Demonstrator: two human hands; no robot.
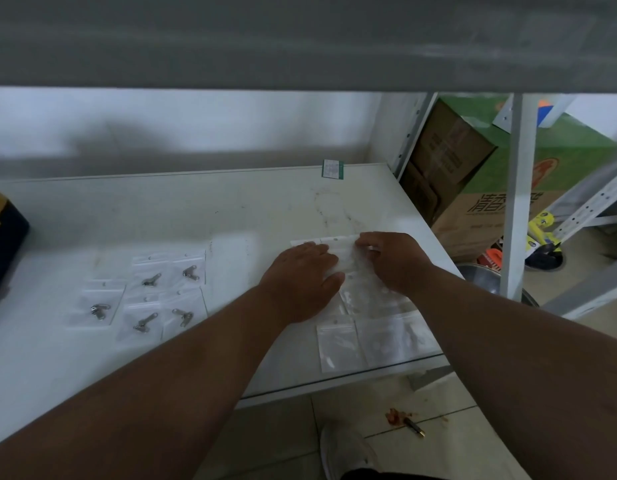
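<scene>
Nearest to me is the tiled floor [438,455], with the toe of a pale shoe [345,452], a reddish stain [392,416] and a dark pen [414,427] lying beside it. Above that runs the front edge of the white tabletop [231,209]. At its right front corner lie a few empty bags [369,341], clear and flat, side by side.

Just behind them both arms reach in. The left hand [300,282] lies flat, fingers straight, pressing down on the plastic. The right hand [393,261] has its fingers curled, pinching the far right edge of a clear bag [341,258] between them. That bag lies flat on the tabletop between the two hands, on top of other bags. Its zip strip runs left to right along the far side, so its mouth faces the wall; the long axis seems to run from the person toward the wall, though the hands hide much of it.

Well off to the left, the filled bags [151,292] lie in loose rows, each with a small metal piece inside. At the left edge sits a dark case [2,237] with yellow trim.

At the far edge of the tabletop a small green-edged card [332,169] leans by the pale wall [196,126]. A grey shelf [300,39] hangs overhead. To the right, past a grey shelving upright [518,202], stand cardboard boxes [473,216], one green and printed.
</scene>
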